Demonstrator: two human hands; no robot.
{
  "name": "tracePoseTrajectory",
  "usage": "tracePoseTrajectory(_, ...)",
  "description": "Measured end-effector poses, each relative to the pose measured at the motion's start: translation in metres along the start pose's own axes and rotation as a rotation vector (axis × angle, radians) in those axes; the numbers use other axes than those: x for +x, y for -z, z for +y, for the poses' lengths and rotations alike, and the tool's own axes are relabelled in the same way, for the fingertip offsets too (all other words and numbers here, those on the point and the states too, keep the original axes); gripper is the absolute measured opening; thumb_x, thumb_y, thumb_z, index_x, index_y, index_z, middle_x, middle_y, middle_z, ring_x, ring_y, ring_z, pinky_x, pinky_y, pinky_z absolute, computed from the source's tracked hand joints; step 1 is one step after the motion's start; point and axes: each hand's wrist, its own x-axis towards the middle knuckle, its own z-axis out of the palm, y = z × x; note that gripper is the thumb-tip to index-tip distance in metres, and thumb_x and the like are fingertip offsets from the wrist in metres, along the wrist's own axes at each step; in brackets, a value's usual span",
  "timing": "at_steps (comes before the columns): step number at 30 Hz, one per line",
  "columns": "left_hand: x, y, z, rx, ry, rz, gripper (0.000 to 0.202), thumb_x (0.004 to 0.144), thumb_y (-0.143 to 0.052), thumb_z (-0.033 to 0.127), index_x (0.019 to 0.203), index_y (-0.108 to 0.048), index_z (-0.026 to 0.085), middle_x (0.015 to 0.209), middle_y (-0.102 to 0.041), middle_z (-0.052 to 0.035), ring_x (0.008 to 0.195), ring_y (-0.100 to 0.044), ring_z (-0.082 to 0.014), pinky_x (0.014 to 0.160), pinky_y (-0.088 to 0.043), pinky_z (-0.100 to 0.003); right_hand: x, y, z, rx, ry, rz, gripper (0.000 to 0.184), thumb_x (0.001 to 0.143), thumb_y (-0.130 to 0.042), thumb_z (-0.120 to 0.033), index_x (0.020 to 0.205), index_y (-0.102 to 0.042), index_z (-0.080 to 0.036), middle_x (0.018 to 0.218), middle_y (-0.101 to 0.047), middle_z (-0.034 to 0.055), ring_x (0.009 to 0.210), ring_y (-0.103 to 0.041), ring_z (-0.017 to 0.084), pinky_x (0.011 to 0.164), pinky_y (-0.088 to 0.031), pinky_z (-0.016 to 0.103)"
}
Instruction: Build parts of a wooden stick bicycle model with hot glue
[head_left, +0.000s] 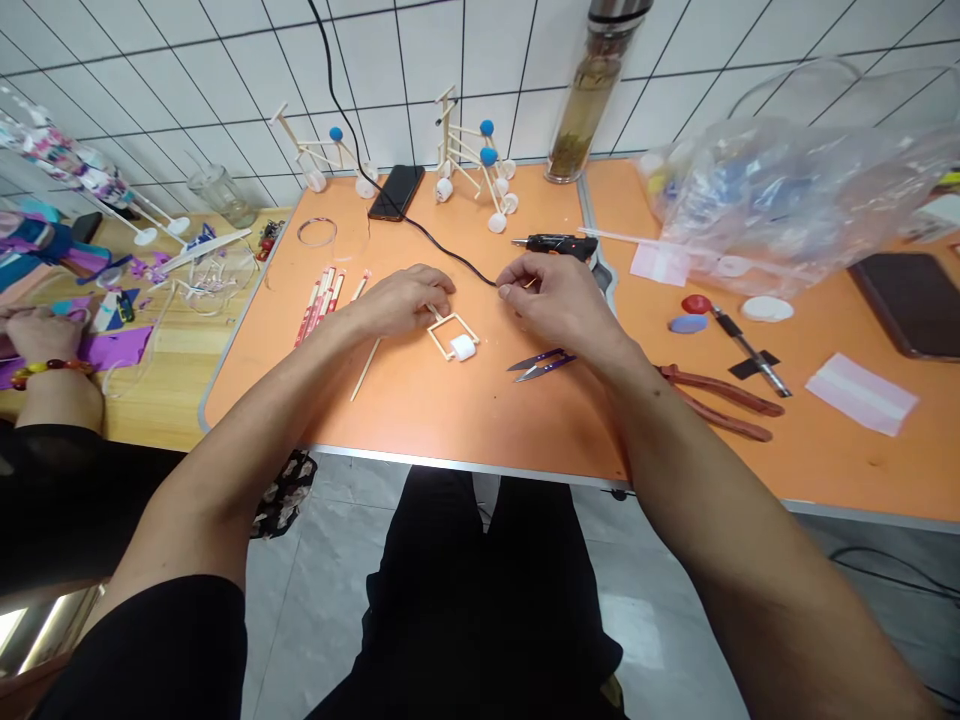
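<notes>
An orange table [450, 430] meets white wall tiles [499, 50] at twelve o'clock, grey floor [326, 560] at six. The left hand [409, 300] pinches a wooden frame [439, 344] at its four o'clock; the right hand [551, 295] is narrowed, any contents unclear.

Black sleeve [169, 650], black trousers [487, 610]

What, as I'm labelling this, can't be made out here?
All in the head view:
Left hand: any grip on the square frame, hidden by its fingers.
Right hand: anything pinched there is too small to tell.
Pliers: head behind the right forearm.
Plastic bag: contents blurred by its film.
Far-right phone: outer end cut by picture edge.
</notes>
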Motion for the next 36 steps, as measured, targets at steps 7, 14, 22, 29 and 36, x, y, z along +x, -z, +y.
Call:
tracePoseTrajectory(7,-0.009,0.000,0.000,-0.055,0.064,0.026,0.017,0.092,-0.069,0.022,0.100,-0.084,0.022,0.140,-0.081,-0.0134,0.132,-0.073,-0.0326,0.115,-0.056,-0.049,-0.002,-0.006,0.002,0.016,-0.007,-0.007,0.011,0.088,-0.072,-0.020,0.094,-0.081,-0.019,0.087,-0.078,0.0056,0.082,-0.067,0.022,0.079,-0.051,0.037)
tracePoseTrajectory(14,-0.016,-0.005,0.011,-0.132,0.182,0.179,0.013,0.088,-0.069,0.021,0.090,-0.082,0.022,0.118,-0.086,-0.0102,0.116,-0.076,-0.0295,0.111,-0.055,-0.047,0.005,-0.009,0.016,0.143,-0.093,0.038,0.008,0.086,-0.076,-0.017,0.093,-0.078,-0.020,0.087,-0.076,0.0050,0.079,-0.069,0.021,0.076,-0.053,0.037)
tracePoseTrajectory(22,-0.016,-0.005,0.025,-0.213,0.511,0.310,0.020,0.080,-0.071,0.019,0.093,-0.085,0.020,0.094,-0.084,-0.0065,0.091,-0.076,-0.0269,0.086,-0.054,-0.038,0.004,-0.013,0.015,0.470,-0.250,0.069,0.015,0.089,-0.083,-0.018,0.099,-0.072,-0.022,0.083,-0.070,0.0031,0.069,-0.067,0.017,0.054,-0.051,0.026)
tracePoseTrajectory(29,-0.012,-0.008,0.031,-0.350,0.624,0.413,0.007,0.081,-0.079,0.025,0.083,-0.082,0.020,0.080,-0.079,-0.0037,0.075,-0.066,-0.0203,0.074,-0.048,-0.033,0.000,-0.016,0.008,0.542,-0.303,0.012,0.019,0.091,-0.083,-0.015,0.102,-0.070,-0.021,0.088,-0.071,0.0031,0.073,-0.071,0.015,0.053,-0.056,0.022)
tracePoseTrajectory(36,-0.001,-0.016,0.039,-0.614,0.672,0.631,0.007,0.079,-0.084,0.021,0.085,-0.080,0.019,0.082,-0.080,-0.0043,0.076,-0.066,-0.0184,0.073,-0.051,-0.031,0.000,-0.026,-0.002,0.832,-0.468,-0.070,0.019,0.087,-0.086,-0.010,0.096,-0.072,-0.019,0.085,-0.073,0.0014,0.074,-0.074,0.012,0.059,-0.062,0.019)
